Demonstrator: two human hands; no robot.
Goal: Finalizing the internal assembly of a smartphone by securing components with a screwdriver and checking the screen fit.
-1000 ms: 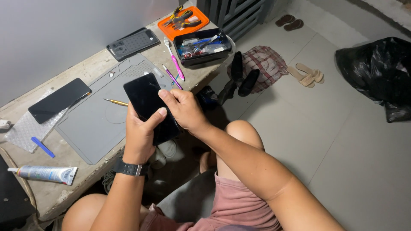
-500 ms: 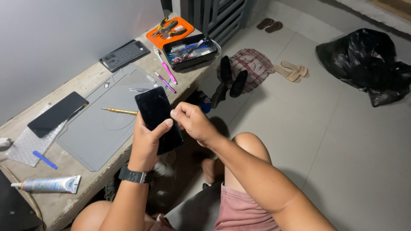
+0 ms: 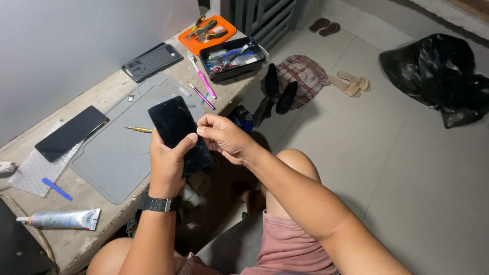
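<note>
The black phone (image 3: 178, 133) is held in the air over the near edge of the bench (image 3: 109, 97), its long axis running from near-right up to far-left. The left hand (image 3: 168, 163) grips its lower half from behind, thumb pressed on the glass. The right hand (image 3: 224, 137) is just beside it, fingertips pinched together at the phone's right edge. Behind lies a grey mat (image 3: 117, 153) with a thin yellow tool (image 3: 138, 129).

Left hand (image 3: 168, 163) grips the phone (image 3: 178, 132) from behind, thumb on the glass — right hand (image 3: 224, 137) pinches at its edge. Below lies a grey mat (image 3: 117, 158) — a glue tube (image 3: 63, 219) nearby, a tool tray (image 3: 232, 58) farther along the bench (image 3: 102, 97).
</note>
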